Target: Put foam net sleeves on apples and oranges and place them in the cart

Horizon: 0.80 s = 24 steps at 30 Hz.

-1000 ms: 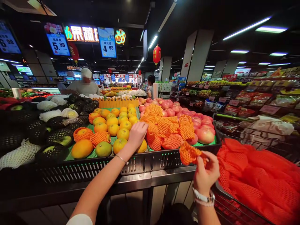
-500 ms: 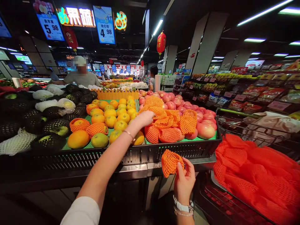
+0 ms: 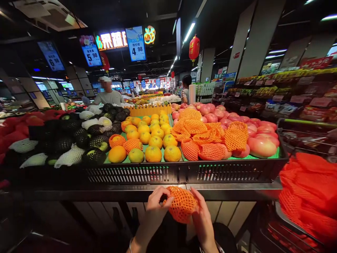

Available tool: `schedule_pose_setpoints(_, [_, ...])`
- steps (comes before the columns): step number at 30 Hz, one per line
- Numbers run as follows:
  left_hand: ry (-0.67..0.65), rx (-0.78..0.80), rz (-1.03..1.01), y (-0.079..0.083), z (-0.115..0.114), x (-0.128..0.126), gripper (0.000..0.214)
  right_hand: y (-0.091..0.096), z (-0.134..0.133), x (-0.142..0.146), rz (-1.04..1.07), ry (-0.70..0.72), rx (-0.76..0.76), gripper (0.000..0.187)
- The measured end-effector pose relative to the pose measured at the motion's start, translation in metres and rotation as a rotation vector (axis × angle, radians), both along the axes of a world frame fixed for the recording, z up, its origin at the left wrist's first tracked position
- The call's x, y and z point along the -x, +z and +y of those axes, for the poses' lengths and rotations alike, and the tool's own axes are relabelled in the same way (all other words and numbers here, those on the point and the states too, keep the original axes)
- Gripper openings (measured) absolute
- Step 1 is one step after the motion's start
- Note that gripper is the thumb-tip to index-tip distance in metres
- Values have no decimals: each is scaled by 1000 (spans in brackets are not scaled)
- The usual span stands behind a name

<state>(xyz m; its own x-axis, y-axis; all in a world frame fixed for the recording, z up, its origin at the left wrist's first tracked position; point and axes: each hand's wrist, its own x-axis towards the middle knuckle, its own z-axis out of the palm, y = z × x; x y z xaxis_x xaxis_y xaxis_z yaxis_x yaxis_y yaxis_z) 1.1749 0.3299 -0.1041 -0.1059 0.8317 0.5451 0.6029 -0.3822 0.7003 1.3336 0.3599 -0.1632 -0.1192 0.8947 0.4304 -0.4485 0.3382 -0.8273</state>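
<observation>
Between my hands, in front of the display's metal edge, is an orange foam fruit net [image 3: 181, 205]. My left hand [image 3: 155, 208] pinches its left side with thumb and fingers. My right hand [image 3: 203, 219] grips it from the right, fingers pointing up along its side. The net looks rounded out; whether a fruit is inside, I cannot tell. Beyond lies a black crate [image 3: 223, 172] with pinkish-red apples [image 3: 263, 144] on the right and oranges [image 3: 153, 154] on the left. More loose orange nets [image 3: 191, 121] lie over the front apples.
Dark fruits in black and white nets [image 3: 97, 141] are piled at the left. At the lower right, red nets [image 3: 308, 186] fill a dark wire cart. A person [image 3: 108, 93] stands beyond the display, another person [image 3: 186, 89] farther back. Packaged goods on shelves [image 3: 286, 93] line the right.
My left hand has come back from the apples to the net held by my right hand. Both hands are now together low in front, and the view has shifted left.
</observation>
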Motion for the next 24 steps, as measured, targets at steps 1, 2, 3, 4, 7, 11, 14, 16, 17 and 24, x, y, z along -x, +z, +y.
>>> schedule_pose_setpoints(1, [10, 9, -106, -6, -6, 4, 16, -4, -1, 5, -53, 51, 8, 61])
schedule_pose_setpoints(2, [11, 26, -198, -11, -12, 9, 18, -7, -1, 10, -120, 88, 18, 59])
schedule_pose_setpoints(3, [9, 49, -284, -16, -18, 13, 23, -9, 1, 16, -177, 98, 27, 57])
schedule_pose_setpoints(4, [2, 83, -375, -20, -24, 17, 29, -11, 3, 21, -209, 87, 37, 56])
schedule_pose_setpoints(7, [-101, 190, -799, -34, -33, 29, 44, -13, 14, 34, -220, -41, 60, 49])
schedule_pose_setpoints(11, [-306, 269, -1290, -56, -30, 41, 44, -9, 15, 39, -324, -176, -56, 23])
schedule_pose_setpoints(14, [-275, 254, -1281, -78, -25, 46, 39, -5, 6, 40, -379, -211, -221, 14])
schedule_pose_setpoints(16, [-129, 171, -1224, -90, -21, 49, 35, -4, 1, 44, -393, -231, -277, 13])
schedule_pose_setpoints(17, [-74, 128, -1172, -95, -20, 51, 34, -4, -1, 47, -401, -232, -276, 14])
schedule_pose_setpoints(24, [-28, 273, -650, -112, -22, 74, 48, -14, 9, 68, -599, 11, -168, 24])
